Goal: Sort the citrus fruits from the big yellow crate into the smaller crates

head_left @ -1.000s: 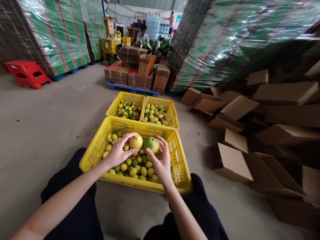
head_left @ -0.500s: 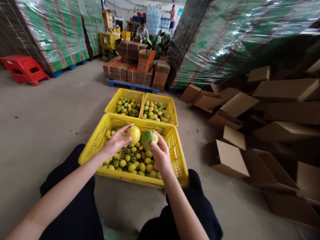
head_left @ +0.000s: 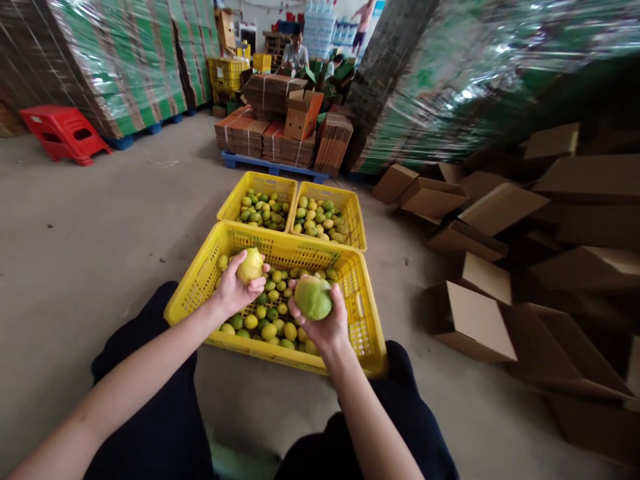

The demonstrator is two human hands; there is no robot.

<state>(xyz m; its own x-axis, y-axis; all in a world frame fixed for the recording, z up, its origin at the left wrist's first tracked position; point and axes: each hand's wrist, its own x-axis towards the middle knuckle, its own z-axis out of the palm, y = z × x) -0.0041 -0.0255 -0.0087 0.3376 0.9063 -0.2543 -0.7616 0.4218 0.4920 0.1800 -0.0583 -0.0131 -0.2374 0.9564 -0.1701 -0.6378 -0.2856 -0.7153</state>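
Cupped apart above the near yellow crate (head_left: pixel 371 337) of mixed fruit, each turned up for a clear look: left hand (head_left: pixel 234 290) closed around a yellow fruit (head_left: pixel 250 266), right hand (head_left: pixel 323 323) wrapped under a larger green fruit (head_left: pixel 313 297), two sorted crates (head_left: pixel 295 193) just beyond

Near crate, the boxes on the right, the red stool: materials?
Near crate: moulded plastic, by its uniform glossy yellow and lattice walls. Boxes: corrugated cardboard, probably, matte brown with folded flaps. Red stool: looks like one-piece moulded plastic, smooth even red with cut-outs; too far to be sure.
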